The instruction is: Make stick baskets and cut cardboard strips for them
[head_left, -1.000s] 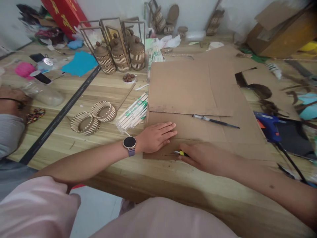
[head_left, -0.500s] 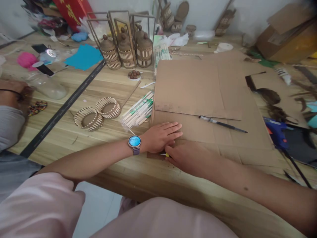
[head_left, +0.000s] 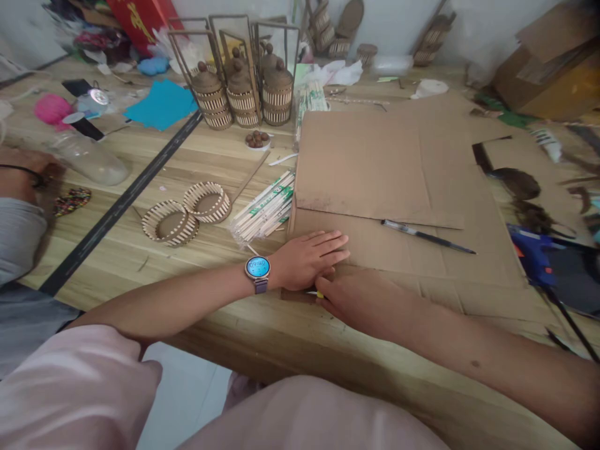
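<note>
My left hand (head_left: 309, 259) lies flat with fingers stretched out, pressing on the near left corner of a cardboard sheet (head_left: 487, 206). Right beside it, my right hand (head_left: 360, 300) is closed around a small yellow tool (head_left: 320, 294), mostly hidden by the fingers; a thin pale tip shows at the cardboard's edge, like a utility knife. A smaller cardboard piece (head_left: 360, 162) lies on top of the sheet. Across the sheet, to the right of my hands, rests a black pen (head_left: 429, 236).
Wrapped sticks (head_left: 265, 209) and two slatted rings (head_left: 169, 224) lie left of the cardboard. Behind stand several small lidded baskets (head_left: 244, 103) and a dish of brown beads (head_left: 257, 140). A blue glue gun (head_left: 532, 250) is at right. Another person's hand (head_left: 28, 165) rests at far left.
The view has shifted slightly, so the table's things sit a little further right. Both hands keep nearly the same place and grip on the cardboard's near edge.
</note>
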`<state>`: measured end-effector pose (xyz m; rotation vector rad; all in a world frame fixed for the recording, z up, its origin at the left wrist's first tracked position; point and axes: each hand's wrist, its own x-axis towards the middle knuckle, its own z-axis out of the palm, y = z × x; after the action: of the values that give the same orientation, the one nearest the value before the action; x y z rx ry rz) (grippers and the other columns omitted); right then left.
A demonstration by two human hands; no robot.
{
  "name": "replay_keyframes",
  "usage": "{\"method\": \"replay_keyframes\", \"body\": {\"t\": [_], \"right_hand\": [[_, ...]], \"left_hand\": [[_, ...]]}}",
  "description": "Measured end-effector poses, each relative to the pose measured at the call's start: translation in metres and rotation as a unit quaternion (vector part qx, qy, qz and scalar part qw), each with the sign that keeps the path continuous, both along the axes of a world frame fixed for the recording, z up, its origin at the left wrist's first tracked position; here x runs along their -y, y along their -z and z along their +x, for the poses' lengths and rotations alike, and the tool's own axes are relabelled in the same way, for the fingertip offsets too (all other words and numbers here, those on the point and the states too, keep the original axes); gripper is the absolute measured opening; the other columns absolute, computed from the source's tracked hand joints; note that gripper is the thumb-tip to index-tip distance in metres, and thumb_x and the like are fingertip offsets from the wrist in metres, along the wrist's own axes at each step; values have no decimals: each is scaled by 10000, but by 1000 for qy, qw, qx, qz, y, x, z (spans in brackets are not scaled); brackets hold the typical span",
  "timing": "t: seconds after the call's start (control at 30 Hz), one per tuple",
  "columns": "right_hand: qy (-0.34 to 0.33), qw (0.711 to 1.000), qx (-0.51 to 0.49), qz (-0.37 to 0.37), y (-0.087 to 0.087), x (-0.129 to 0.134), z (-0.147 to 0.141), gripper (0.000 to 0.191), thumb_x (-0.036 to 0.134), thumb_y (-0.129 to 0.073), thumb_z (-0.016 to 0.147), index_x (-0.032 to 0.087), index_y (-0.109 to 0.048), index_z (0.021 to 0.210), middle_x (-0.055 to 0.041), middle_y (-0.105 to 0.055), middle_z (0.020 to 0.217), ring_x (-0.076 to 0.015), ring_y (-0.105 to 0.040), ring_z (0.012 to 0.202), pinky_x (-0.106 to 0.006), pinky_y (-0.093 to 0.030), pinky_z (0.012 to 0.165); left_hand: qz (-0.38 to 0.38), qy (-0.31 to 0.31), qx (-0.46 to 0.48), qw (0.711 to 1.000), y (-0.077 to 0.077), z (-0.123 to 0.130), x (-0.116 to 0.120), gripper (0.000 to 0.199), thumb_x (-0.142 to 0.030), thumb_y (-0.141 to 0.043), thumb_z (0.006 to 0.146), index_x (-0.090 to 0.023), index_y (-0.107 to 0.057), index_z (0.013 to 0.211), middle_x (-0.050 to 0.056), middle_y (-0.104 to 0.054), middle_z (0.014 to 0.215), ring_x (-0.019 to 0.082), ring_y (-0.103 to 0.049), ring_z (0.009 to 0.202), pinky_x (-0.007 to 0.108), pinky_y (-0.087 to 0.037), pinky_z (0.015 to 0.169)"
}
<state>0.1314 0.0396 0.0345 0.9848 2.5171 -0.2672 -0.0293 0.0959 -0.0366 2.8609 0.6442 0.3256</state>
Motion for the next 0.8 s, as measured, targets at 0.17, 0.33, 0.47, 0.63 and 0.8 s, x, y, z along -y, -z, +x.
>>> {"method": "replay_keyframes", "body": {"t": [0.17,0.33,0.47,0.63,0.8], "right_hand": [[14,999,33,-8,-5,0,-2,290,281,-492,983,118,-632,1179,-105,-734,806,-234,-711,693,-262,-375,458],[17,999,45,-12,-6,0,-4,291,228,-508,959,136,-625,1210,-130,-741,887,-238,-721,749,-260,-409,482],[17,998,55,-14,-6,1,-5,319,212,-500,959,124,-610,1245,-138,-743,879,-240,-724,746,-271,-437,497],[18,997,75,-28,-11,2,-10,399,119,-513,923,50,-563,1313,-143,-746,850,-263,-739,765,-291,-487,524],[22,995,81,-51,-13,0,-19,521,33,-622,797,30,-572,1316,-188,-749,900,-293,-748,816,-307,-542,568]], "left_hand": [[10,0,-3,1000,0,0,0,421,-274,-440,1012,-114,-503,1396,139,-409,1554,252,-301,1482,416,-281,1214],[11,2,0,1000,-1,0,1,426,-275,-422,1019,-103,-500,1401,140,-414,1551,249,-298,1482,405,-268,1219],[13,3,1,1000,0,-1,0,433,-284,-418,1019,-105,-495,1406,142,-410,1553,251,-298,1482,409,-268,1216],[31,-7,-13,999,-1,-1,1,458,-304,-391,1023,-107,-472,1429,143,-384,1567,274,-283,1487,440,-226,1225],[65,-52,-37,996,-1,1,3,536,-381,-389,1019,-87,-419,1466,180,-319,1591,322,-232,1499,501,-182,1217]]}}
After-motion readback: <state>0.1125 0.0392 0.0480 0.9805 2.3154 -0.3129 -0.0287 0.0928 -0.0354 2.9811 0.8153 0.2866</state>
